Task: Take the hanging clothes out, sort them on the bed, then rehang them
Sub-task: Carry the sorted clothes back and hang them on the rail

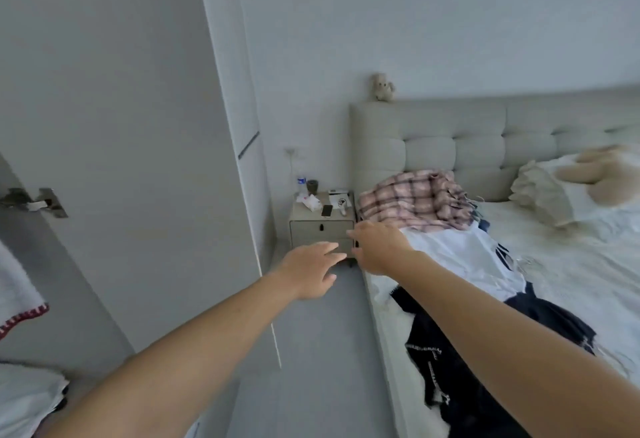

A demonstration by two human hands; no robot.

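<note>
A pile of clothes lies along the near edge of the bed [571, 264]: a pink plaid garment [412, 202] at the head end, a white garment [464, 250] in the middle, and dark navy clothes [446, 361] nearest me. Both my arms stretch forward. My left hand [311, 269] hovers open over the floor gap beside the bed, fingers spread and holding nothing. My right hand [377, 247] is open at the bed's edge, fingers reaching toward the plaid and white garments. Its fingertips are partly hidden.
An open wardrobe door [121, 126] with a metal hinge [34, 200] stands at the left. A white knit garment [17, 295] hangs at the far left. A nightstand [322, 226] with a phone, bottle and cup stands ahead. Pillows and a plush toy [595, 174] lie by the headboard.
</note>
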